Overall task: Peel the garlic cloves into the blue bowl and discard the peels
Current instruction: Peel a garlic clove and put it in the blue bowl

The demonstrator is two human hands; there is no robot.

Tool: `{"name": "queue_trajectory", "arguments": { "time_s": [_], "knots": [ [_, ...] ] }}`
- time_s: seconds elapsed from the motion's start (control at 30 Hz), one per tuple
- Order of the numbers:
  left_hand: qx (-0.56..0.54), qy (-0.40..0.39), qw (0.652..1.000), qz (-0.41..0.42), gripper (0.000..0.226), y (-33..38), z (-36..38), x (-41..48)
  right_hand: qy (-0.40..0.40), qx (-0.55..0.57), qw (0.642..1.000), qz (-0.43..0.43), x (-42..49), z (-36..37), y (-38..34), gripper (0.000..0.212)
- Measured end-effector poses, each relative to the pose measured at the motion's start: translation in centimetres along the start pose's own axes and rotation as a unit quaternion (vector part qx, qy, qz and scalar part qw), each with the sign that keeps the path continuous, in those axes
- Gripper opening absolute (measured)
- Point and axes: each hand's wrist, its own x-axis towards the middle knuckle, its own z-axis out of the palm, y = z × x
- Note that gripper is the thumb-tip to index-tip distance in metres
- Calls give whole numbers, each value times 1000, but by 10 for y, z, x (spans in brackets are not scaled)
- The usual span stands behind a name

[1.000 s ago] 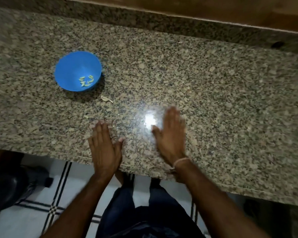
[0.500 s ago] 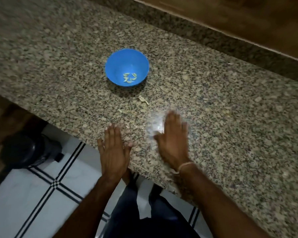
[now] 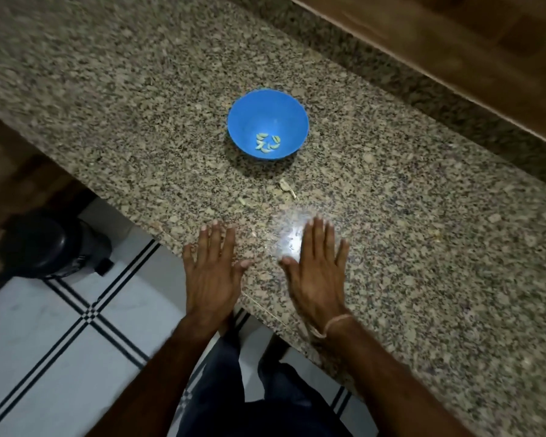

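Hands have settled: our left hand (image 3: 212, 275) and right hand (image 3: 316, 279) lie flat, fingers straight, holding nothing, at the near edge of the granite counter (image 3: 139, 121). Peeled garlic cloves (image 3: 267, 142) sit in the blue bowl (image 3: 256, 111) beyond them, with peel scraps (image 3: 285, 185) lying between. Our gaze has swung left, bringing a black bin (image 3: 49, 244) on the floor into view; discarding likely comes next.

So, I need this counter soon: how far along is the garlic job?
Done: peeled garlic cloves lie in the round blue plastic bowl. In hand: nothing; the left hand and right hand are spread flat, empty, over the speckled granite counter. Left: papery peel scraps near the bowl need discarding.
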Motion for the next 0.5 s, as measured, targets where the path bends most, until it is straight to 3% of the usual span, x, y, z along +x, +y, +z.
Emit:
{"name": "queue_trajectory", "arguments": {
  "time_s": [0.27, 0.37, 0.5],
  "knots": [
    [-41, 13, 999, 15, 63, -5, -3, -1, -11, -11, 994, -112, 23, 12, -37, 77],
    [-103, 31, 994, -19, 69, -4, -7, -2, -25, 46, 989, -141, 28, 10, -34, 79],
    [-172, 64, 982, -52, 63, 1, -11, 1, -16, 111, 968, -224, 36, 4, -39, 65]
  ]
}}
